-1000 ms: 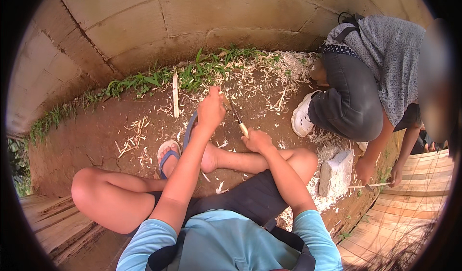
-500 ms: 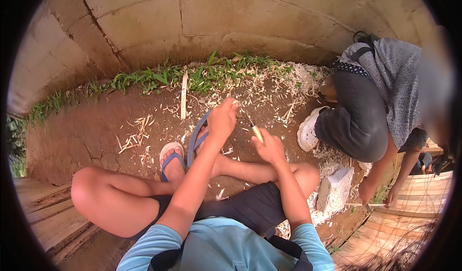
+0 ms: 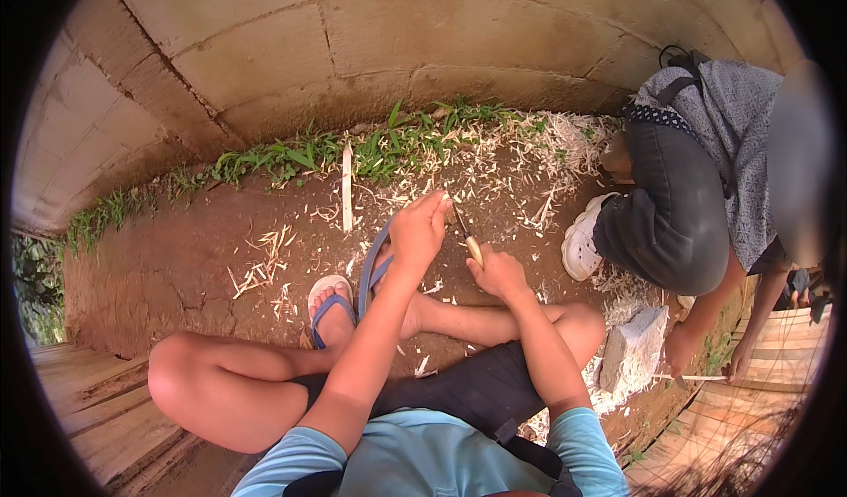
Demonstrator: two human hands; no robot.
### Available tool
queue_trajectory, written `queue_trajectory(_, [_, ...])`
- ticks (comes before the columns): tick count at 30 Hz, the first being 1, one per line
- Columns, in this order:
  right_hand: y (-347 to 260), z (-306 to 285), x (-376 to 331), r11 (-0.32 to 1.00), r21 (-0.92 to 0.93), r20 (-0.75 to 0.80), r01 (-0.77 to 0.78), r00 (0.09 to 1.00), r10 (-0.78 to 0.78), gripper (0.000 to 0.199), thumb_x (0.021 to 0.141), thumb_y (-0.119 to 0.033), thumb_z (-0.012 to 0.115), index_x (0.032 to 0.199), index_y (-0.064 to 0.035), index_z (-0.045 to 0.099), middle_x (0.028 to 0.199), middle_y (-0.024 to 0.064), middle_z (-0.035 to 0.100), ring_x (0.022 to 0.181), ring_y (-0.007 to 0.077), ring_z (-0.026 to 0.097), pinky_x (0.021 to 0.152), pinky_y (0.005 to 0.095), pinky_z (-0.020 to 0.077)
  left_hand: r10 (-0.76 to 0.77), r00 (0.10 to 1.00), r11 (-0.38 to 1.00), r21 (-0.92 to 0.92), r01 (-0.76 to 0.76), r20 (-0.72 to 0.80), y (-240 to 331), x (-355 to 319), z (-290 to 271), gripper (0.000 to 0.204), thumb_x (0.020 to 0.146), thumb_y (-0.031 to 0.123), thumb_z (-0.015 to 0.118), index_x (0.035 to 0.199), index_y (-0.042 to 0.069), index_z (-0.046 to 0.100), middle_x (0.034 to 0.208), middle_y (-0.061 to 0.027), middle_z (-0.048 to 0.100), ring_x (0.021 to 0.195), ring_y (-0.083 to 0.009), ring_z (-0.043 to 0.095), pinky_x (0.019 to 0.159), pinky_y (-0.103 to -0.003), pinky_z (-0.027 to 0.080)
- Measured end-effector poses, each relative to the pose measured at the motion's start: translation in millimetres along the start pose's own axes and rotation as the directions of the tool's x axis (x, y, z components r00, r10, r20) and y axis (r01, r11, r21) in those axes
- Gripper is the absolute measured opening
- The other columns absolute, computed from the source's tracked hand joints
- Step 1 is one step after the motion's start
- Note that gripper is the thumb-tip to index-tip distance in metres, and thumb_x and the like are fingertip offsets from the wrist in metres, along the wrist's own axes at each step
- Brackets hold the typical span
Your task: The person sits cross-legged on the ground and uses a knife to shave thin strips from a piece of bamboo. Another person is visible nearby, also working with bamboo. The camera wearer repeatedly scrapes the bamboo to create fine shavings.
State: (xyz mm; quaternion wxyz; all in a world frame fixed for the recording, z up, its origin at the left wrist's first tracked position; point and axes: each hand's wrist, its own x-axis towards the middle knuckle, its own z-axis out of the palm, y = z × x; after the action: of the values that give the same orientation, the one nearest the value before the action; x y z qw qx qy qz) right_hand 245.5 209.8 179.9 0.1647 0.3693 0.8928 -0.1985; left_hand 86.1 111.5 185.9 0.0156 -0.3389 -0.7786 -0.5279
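Note:
My right hand is closed around the light-coloured handle of a knife. Its narrow dark blade points up and away, toward the fingertips of my left hand. Those left fingers are pinched together on a small pale piece of wood, mostly hidden by the hand; only a light tip shows at the fingertips. Both hands are held out over my crossed lower legs, above ground strewn with pale wood shavings.
A flat pale wood strip lies by the grass along a block wall. At right a crouching person holds a thin strip near a whitish block. Wooden planks lie at lower left, and more boards at lower right.
The whole view has shifted slightly, so everything sits a bit lower and to the right. The knife blade is now closer to my left fingertips and more upright.

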Motion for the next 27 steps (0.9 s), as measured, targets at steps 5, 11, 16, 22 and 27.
queue_trajectory(5, [-7,-16,-7,0.932,0.322,-0.191,0.166,0.976,-0.108,0.037,0.096,-0.036,0.051,0.110,-0.0020,0.056,0.087,0.0237,0.067,0.077,0.0426,0.066,0.068,0.0479,0.0511,-0.029,0.999,1.000,-0.003,0.029,-0.021,3,-1,-5,0.020,0.088,0.020,0.067,0.097,0.003,0.072,0.083,-0.0172,0.069,0.073,-0.0344,0.067,0.062,-0.040,0.052])
queue_trajectory(11, [-4,9,1,0.919,0.368,-0.375,0.142,0.927,0.008,0.044,0.098,-0.037,0.049,0.121,0.0007,0.045,0.100,0.0234,0.067,0.086,0.0383,0.067,0.072,0.0463,0.0518,-0.031,0.999,0.999,0.026,0.032,-0.021,6,-1,-1,0.020,0.086,0.019,0.068,0.098,0.004,0.072,0.081,-0.0166,0.069,0.071,-0.0347,0.067,0.061,-0.040,0.052])
queue_trajectory(16, [11,24,12,0.991,-0.118,0.055,-0.055,0.997,0.062,0.043,0.096,-0.041,0.049,0.110,-0.0004,0.055,0.100,0.0249,0.068,0.096,0.0426,0.066,0.082,0.0530,0.0509,-0.054,0.998,0.998,0.033,0.054,0.013,6,-1,-7,0.019,0.087,0.020,0.068,0.098,0.006,0.073,0.081,-0.0172,0.069,0.071,-0.0341,0.067,0.061,-0.040,0.052])
queue_trajectory(22, [-17,-30,-11,0.937,0.286,-0.338,0.200,0.936,-0.097,0.040,0.096,-0.038,0.055,0.110,-0.0005,0.056,0.086,0.0198,0.068,0.081,0.0341,0.067,0.071,0.0415,0.0525,-0.110,0.994,0.993,0.034,0.110,0.000,3,0,-8,0.020,0.087,0.023,0.067,0.097,0.007,0.073,0.082,-0.0168,0.069,0.071,-0.0349,0.067,0.062,-0.040,0.053])
queue_trajectory(27, [5,-3,-7,0.717,0.610,-0.453,0.337,0.891,-0.033,0.043,0.097,-0.040,0.053,0.115,-0.0018,0.045,0.083,0.0214,0.065,0.074,0.0300,0.065,0.066,0.0428,0.0512,-0.139,0.987,0.988,0.073,0.133,0.084,14,3,-8,0.021,0.087,0.023,0.067,0.098,0.006,0.073,0.083,-0.0163,0.069,0.072,-0.0352,0.067,0.063,-0.041,0.053])
